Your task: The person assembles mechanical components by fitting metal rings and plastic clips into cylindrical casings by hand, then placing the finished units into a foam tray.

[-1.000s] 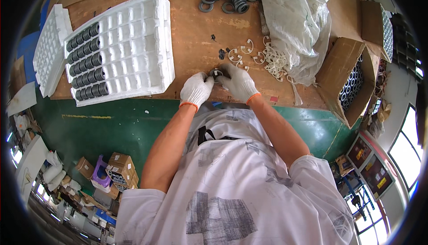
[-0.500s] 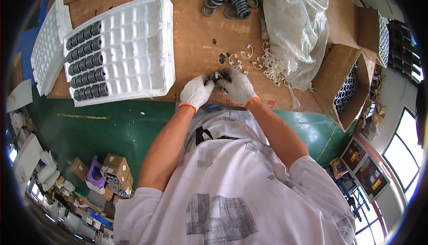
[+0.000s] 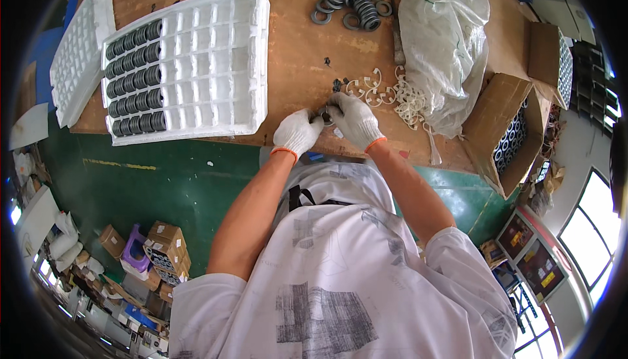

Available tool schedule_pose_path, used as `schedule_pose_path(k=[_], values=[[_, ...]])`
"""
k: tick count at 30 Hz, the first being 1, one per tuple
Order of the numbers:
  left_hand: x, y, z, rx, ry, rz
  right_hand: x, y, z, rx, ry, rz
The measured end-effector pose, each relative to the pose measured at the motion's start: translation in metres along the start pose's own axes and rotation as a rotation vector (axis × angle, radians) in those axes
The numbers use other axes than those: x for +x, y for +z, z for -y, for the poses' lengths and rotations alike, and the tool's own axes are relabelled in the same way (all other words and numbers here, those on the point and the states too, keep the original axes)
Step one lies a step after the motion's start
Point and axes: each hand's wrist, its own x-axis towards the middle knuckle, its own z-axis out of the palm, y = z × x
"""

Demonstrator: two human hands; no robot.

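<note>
Both my hands wear white knit gloves with orange cuffs and meet at the table's near edge. Between their fingertips is a dark grey ring (image 3: 324, 116), mostly covered by the gloves. My left hand (image 3: 297, 130) pinches its left side, while my right hand (image 3: 355, 121) closes over it from the right. Just beyond my right hand lie loose white C-shaped plastic clips (image 3: 373, 95), heaped more thickly to the right. Farther back is a pile of grey rings (image 3: 367, 16). At the left, a white foam tray (image 3: 226, 107) holds rows of dark rings (image 3: 139, 102) in its left part.
A second foam tray (image 3: 82, 51) leans at the far left. Right of the clips lies a white woven sack (image 3: 445, 45), with a thin rod-like tool (image 3: 396, 38) beside it. Open cardboard boxes (image 3: 481, 114) of rings stand at the right. Green floor (image 3: 203, 182) shows below the table edge.
The view has shifted slightly, so the table things appear farther right. My hands have drawn closer together around the ring, and my right fingers cover more of it.
</note>
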Motion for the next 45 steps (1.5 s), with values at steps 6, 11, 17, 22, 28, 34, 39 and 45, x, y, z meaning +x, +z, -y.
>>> schedule_pose_path(k=[6,11,17,22,28,34,39,45], values=[[0.000,-0.001,0.001,-0.021,0.005,0.000,-0.002,0.007,0.003,0.073,0.038,-0.073],[0.006,0.001,0.004,0.001,0.028,0.004,-0.003,0.010,0.002,0.083,0.024,-0.117],[0.002,-0.002,-0.002,0.007,0.015,0.013,-0.008,0.008,0.008,0.002,-0.016,-0.115],[0.000,-0.002,0.000,-0.007,0.031,0.004,-0.006,0.007,0.007,-0.006,0.017,-0.078],[-0.005,-0.004,-0.001,-0.009,-0.030,-0.014,0.031,-0.035,0.012,-0.122,-0.028,-0.354],[-0.004,0.001,0.010,0.013,0.083,0.007,0.124,-0.077,0.020,-0.383,0.049,-0.381],[-0.018,-0.009,0.010,-0.108,-0.014,-0.128,0.121,-0.065,0.013,-0.482,0.108,-0.299],[-0.008,-0.006,0.014,-0.142,0.059,-0.148,-0.008,-0.034,0.035,-0.366,-0.093,-0.135]])
